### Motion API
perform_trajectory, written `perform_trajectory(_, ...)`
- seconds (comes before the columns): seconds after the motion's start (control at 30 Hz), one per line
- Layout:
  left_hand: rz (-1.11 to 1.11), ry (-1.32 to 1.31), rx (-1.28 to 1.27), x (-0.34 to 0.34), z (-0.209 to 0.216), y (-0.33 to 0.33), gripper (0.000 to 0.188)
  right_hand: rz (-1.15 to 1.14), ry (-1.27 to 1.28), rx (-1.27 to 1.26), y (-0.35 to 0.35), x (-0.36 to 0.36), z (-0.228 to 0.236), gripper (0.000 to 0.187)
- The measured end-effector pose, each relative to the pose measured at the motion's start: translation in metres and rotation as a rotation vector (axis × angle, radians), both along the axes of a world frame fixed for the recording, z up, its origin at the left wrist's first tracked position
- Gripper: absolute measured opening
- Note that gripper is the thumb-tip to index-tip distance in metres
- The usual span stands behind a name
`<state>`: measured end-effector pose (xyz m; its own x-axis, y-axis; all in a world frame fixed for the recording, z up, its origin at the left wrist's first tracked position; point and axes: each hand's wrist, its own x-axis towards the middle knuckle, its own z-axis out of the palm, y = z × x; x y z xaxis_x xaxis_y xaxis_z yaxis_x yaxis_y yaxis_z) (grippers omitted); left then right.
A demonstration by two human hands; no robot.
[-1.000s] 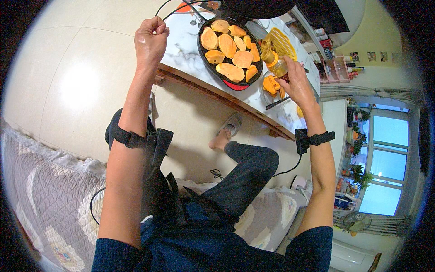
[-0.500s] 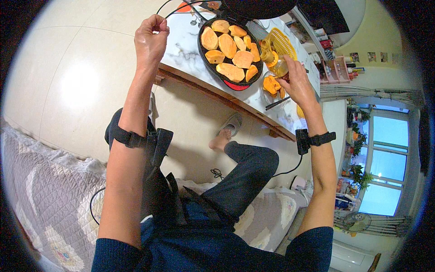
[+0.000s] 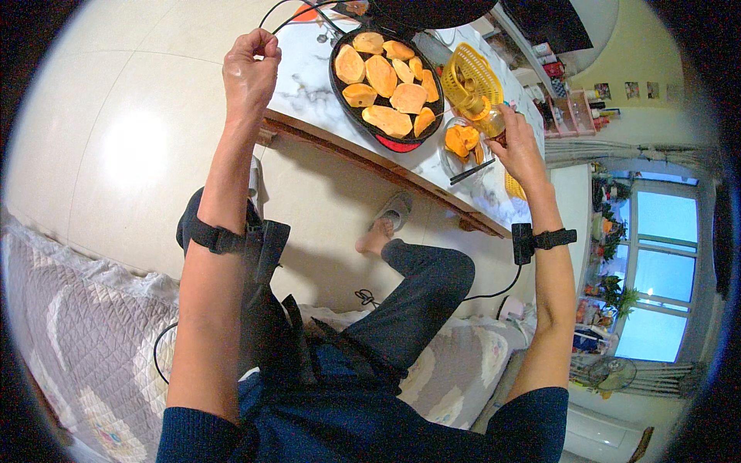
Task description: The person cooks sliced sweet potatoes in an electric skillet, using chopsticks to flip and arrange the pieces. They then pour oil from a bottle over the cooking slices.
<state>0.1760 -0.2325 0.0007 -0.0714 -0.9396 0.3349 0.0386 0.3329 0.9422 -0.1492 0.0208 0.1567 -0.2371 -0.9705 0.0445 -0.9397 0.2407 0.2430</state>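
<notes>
Sweet potato slices (image 3: 381,76) lie in one layer in a black electric griddle pan (image 3: 337,92) on the marble-patterned table. My right hand (image 3: 515,147) is closed around a small clear oil bottle (image 3: 492,123) with a yellow top, tilted with its spout toward the pan. A thin line seems to run from the spout to the pan's rim. Beside it a glass bowl (image 3: 445,154) holds more orange slices, and dark chopsticks (image 3: 472,171) lie by it. My left hand (image 3: 251,73) hovers left of the pan, fingers pinched near a black cord; what they hold is hidden.
A yellow plastic basket (image 3: 472,68) stands behind the bottle. The griddle's black lid (image 3: 432,11) is raised at the far side. The table's wooden edge (image 3: 370,166) faces me. A quilted sofa cover (image 3: 93,332) lies at the left.
My right hand has drawn the bottle slightly right, away from the pan, and tipped its spout further over to the left. My left hand stays pinched, almost in place. The view has shifted slightly.
</notes>
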Motion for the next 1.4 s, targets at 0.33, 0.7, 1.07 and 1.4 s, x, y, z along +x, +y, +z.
perform_trajectory(0.33,-0.003,0.055,0.017,-0.008,0.003,0.007,0.020,-0.001,0.004,-0.046,-0.030,-0.040,-0.010,0.072)
perform_trajectory(0.7,-0.037,0.074,0.067,-0.007,0.003,0.004,0.030,0.105,0.000,-0.071,-0.045,-0.019,-0.011,0.074)
perform_trajectory(1.07,-0.028,0.095,0.063,-0.006,0.005,0.006,0.031,0.074,-0.003,-0.059,-0.045,-0.021,-0.009,0.072)
perform_trajectory(1.4,-0.035,0.108,0.057,-0.009,0.007,0.009,0.029,-0.048,0.047,-0.022,-0.052,-0.049,-0.010,0.071)
